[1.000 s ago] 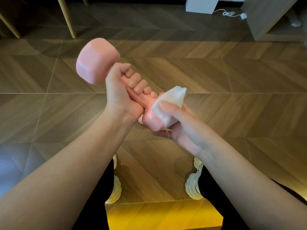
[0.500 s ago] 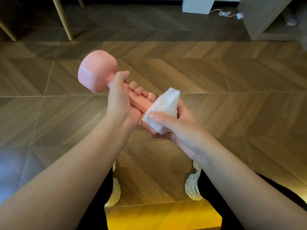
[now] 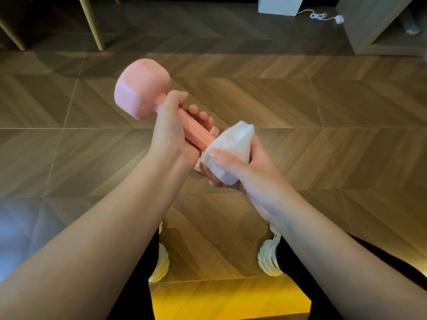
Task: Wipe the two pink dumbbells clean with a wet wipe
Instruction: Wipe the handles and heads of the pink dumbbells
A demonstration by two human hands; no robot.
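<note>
Underfoot, a wood-pattern floor (image 3: pixel 323 112) fills nearly the whole scene. At the far right stands a cabinet (image 3: pixel 369 24), and left of it a white box (image 3: pixel 280 4). Two wooden legs (image 3: pixel 91 21) rise at the far left. Above the floor at the centre, a pink dumbbell (image 3: pixel 141 88) is held on a slant, its bare head far and left, its other head nearer and to the right. The left hand (image 3: pixel 171 135) is wrapped round the handle, fingers curled over it and thumb up by the far head. The right hand (image 3: pixel 249 167) cups the near head, thumb and fingers clamped on a white wipe (image 3: pixel 231 146) that covers that head. Near the bottom, two white shoes (image 3: pixel 268 257) show beside dark trousers (image 3: pixel 300 262). A thin white cable (image 3: pixel 318 16) lies on the floor between box and cabinet.
</note>
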